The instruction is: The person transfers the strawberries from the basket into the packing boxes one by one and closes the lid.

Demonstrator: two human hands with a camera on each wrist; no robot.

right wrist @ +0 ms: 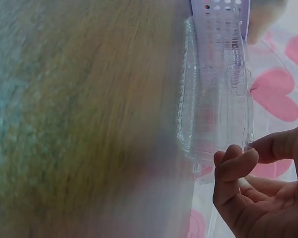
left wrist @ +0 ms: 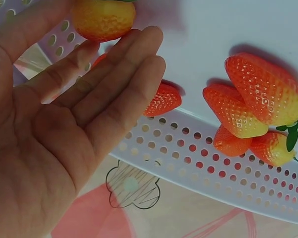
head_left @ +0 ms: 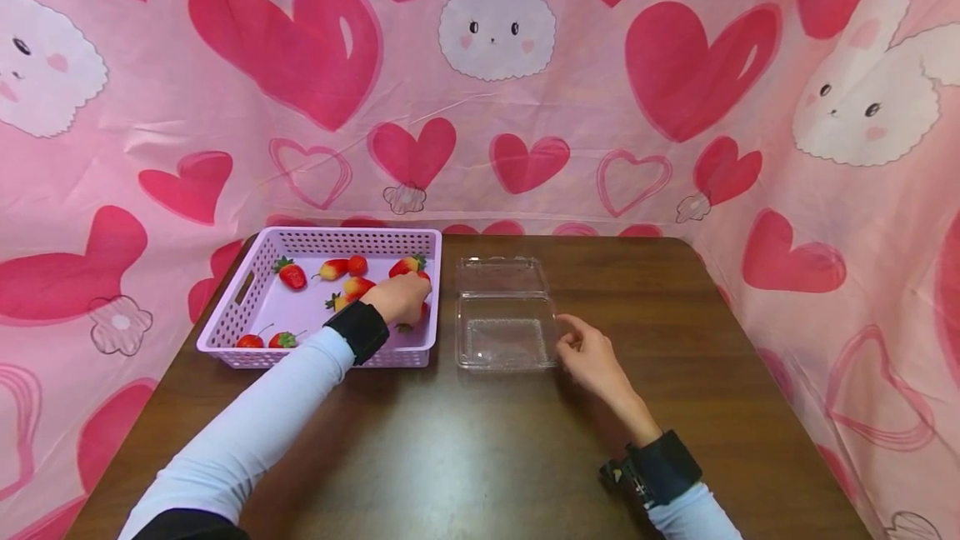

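My left hand (head_left: 401, 300) reaches into the right side of a lilac perforated basket (head_left: 247, 286). In the left wrist view a red-and-yellow strawberry (left wrist: 103, 20) sits between its thumb and fingertips, partly cut off by the top edge. Behind the fingers lies a red strawberry (left wrist: 164, 99), partly covered. A cluster of strawberries (left wrist: 263, 91) lies farther along the basket wall. Right of the basket stands a clear plastic clamshell container (head_left: 506, 332), its lid (head_left: 501, 277) folded back. My right hand (head_left: 588, 357) pinches the container's right edge between thumb and index finger.
Toward the basket's left side lie a strawberry with green leaves (head_left: 291, 275) and, near the front wall, small red fruits (head_left: 250, 342). The brown wooden table (head_left: 465, 448) is enclosed by a pink curtain (head_left: 465, 107) with hearts and rabbits.
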